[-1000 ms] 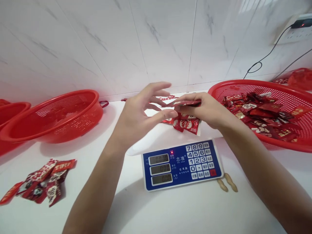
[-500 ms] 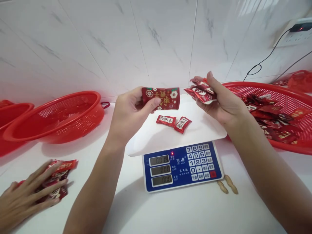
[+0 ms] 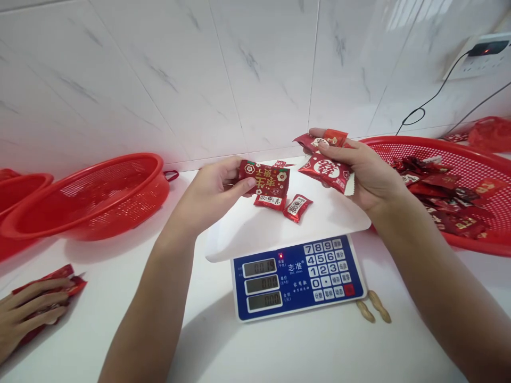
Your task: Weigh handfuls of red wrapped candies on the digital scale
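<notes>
My left hand (image 3: 215,191) is closed on a dark red snack packet (image 3: 266,178) with printed flowers and gold characters, held over the scale's white pan (image 3: 319,218). In my right hand (image 3: 365,173) are several red packets, among them a bright red packet with a white round print (image 3: 326,171); they spread between thumb and fingers above the pan's right side. Two small red packets lie on the pan, one tilted (image 3: 297,208) and one partly behind the left packet (image 3: 269,202). A further red piece (image 3: 281,164) shows at the back. The scale's display (image 3: 259,267) reads about 0.019.
A red mesh basket (image 3: 495,213) holding many packets stands at right. Red baskets (image 3: 120,205) sit at left. Another person's hand (image 3: 35,308) covers red packets (image 3: 75,287) at lower left. Two peanuts (image 3: 378,306) lie beside the scale; a cable (image 3: 433,98) hangs from a socket.
My left packet has lowered and tilted, now overlapping one small packet. The packets in my right hand have fanned apart. The other person's hand has moved left with its packets.
</notes>
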Motion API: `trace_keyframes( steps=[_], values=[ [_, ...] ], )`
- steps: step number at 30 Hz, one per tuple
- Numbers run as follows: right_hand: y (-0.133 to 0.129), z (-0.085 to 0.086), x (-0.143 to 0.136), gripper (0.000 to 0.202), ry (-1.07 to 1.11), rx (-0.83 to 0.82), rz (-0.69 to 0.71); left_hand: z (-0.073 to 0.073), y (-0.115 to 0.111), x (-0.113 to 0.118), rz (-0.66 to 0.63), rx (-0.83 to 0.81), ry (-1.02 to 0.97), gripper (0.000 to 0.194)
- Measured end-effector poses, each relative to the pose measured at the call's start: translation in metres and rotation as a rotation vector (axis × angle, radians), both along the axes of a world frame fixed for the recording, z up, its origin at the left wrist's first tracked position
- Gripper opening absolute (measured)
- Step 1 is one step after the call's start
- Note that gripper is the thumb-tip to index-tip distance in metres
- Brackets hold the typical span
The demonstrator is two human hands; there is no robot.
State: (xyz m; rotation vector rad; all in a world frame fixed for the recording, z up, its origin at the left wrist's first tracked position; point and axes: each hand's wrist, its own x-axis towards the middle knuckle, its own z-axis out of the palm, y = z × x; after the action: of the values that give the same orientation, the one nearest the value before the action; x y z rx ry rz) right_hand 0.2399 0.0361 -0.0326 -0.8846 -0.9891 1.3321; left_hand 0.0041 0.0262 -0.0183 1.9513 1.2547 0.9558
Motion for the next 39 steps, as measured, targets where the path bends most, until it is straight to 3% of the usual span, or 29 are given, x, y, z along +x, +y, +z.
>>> trace_keyframes(
  steps=[4,13,17,21,25,39],
  values=[
    [0.0,-0.002,-0.002,0.036,-0.075,0.054,0.011,-0.001,0.001,-0.003,0.066,0.001,0.059,0.019],
    [0.0,0.0,-0.006,0.016,-0.075,0.0,-0.068,-0.006,0.003,-0.007,0.012,-0.011,0.279,0.02],
    [0.001,-0.004,-0.005,0.015,-0.136,0.028,-0.054,-0.008,0.005,-0.008,0.103,0.008,0.472,0.031],
    [-0.002,-0.006,-0.007,0.026,-0.165,0.044,-0.002,-0.003,0.001,-0.006,0.191,0.178,0.286,0.027],
    [-0.007,-0.007,-0.009,0.031,-0.195,0.082,0.064,0.004,-0.009,0.0,0.149,0.229,0.1,0.022],
    [-0.007,-0.008,-0.008,0.031,-0.234,0.099,0.066,0.002,-0.011,0.006,0.149,0.271,0.048,0.013]
  ],
)
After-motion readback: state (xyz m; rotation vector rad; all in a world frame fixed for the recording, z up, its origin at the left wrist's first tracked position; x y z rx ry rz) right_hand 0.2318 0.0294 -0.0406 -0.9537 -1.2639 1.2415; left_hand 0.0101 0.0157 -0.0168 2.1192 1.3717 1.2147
